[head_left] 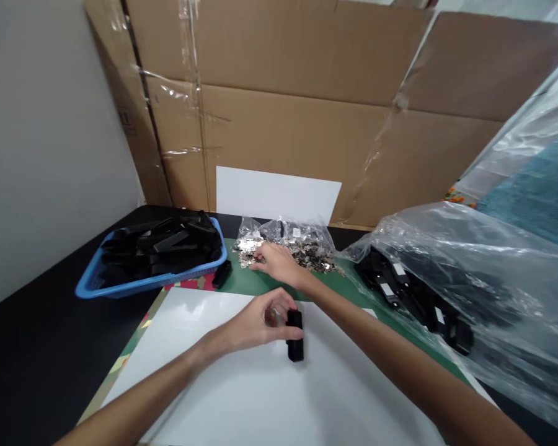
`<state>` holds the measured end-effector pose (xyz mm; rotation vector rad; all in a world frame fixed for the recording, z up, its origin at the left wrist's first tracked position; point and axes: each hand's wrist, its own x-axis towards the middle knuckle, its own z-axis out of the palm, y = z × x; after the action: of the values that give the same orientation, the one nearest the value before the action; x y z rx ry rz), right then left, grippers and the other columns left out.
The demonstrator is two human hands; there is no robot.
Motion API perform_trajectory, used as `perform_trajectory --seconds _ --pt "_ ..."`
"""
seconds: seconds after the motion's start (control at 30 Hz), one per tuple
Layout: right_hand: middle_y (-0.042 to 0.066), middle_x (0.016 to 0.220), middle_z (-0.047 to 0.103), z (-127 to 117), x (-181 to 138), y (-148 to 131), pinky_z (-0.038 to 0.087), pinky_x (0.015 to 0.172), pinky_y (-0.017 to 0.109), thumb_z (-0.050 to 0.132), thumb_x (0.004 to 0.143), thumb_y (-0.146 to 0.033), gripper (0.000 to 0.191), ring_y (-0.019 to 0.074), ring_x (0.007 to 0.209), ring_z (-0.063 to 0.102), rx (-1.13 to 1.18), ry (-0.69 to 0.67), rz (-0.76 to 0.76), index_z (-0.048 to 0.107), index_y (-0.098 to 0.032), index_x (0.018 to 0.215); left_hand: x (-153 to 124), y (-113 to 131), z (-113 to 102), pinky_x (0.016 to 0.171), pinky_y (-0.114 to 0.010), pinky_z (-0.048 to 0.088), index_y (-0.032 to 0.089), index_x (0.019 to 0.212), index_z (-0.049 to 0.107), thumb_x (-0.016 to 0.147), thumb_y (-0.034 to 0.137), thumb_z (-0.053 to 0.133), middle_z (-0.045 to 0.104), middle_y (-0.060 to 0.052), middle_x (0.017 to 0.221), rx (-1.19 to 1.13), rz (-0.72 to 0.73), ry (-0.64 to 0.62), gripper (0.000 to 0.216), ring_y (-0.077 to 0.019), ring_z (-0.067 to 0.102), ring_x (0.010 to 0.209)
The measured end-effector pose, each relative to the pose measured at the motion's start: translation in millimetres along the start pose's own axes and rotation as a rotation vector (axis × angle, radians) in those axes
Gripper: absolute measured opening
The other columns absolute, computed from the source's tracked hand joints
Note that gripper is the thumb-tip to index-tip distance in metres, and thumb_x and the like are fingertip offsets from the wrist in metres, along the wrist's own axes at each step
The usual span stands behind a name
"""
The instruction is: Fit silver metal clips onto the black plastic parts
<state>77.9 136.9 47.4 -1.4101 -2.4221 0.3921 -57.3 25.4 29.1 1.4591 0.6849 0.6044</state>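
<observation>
My left hand (265, 319) is closed around the upper part of a small black plastic part (296, 347), which stands on or just above the white board (204, 365). Its thumb and fingers grip it from the left. Farther off, my right hand (276, 263) reaches over a heap of small shiny metal pieces (314, 254), fingers bent down at its left side. Whether a piece is between those fingertips is too small to make out. Clear plastic bags (272, 229) lie behind and partly under the metal pieces.
A blue basket (142, 286) full of black plastic parts stands at the left, with one loose black part (222, 274) beside it. On the right, a large clear plastic bag (428, 229) holds more black parts (395, 279). Cardboard (288, 136) walls off the back.
</observation>
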Motion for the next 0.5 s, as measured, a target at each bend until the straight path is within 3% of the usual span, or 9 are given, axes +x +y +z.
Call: perform_trajectory --seconds 0.23,0.5 --pt "0.004 0.091 0.074 5.5 -1.9 -1.9 0.037 0.07 0.028 0.075 0.092 -0.024 0.007 0.0183 0.083 0.063 0.011 0.052 0.028 0.076 -0.019 0.087 -1.2 -0.9 -0.1 0.064 -0.025 0.039 0.02 0.107 0.062 0.069 0.056 0.089 0.059 0.004 0.082 0.108 0.0 0.004 0.059 -0.0107 0.05 0.068" --pt "0.003 0.09 0.071 6.3 0.6 -2.6 0.038 0.069 0.028 0.066 0.094 -0.021 0.011 0.0185 0.081 0.063 0.015 0.223 0.03 0.075 -0.02 0.087 -0.2 -1.7 -0.1 0.067 -0.026 0.041 0.019 0.115 0.061 0.07 0.058 0.087 0.059 0.004 0.078 0.107 0.033 0.006 0.065 -0.014 0.054 0.073"
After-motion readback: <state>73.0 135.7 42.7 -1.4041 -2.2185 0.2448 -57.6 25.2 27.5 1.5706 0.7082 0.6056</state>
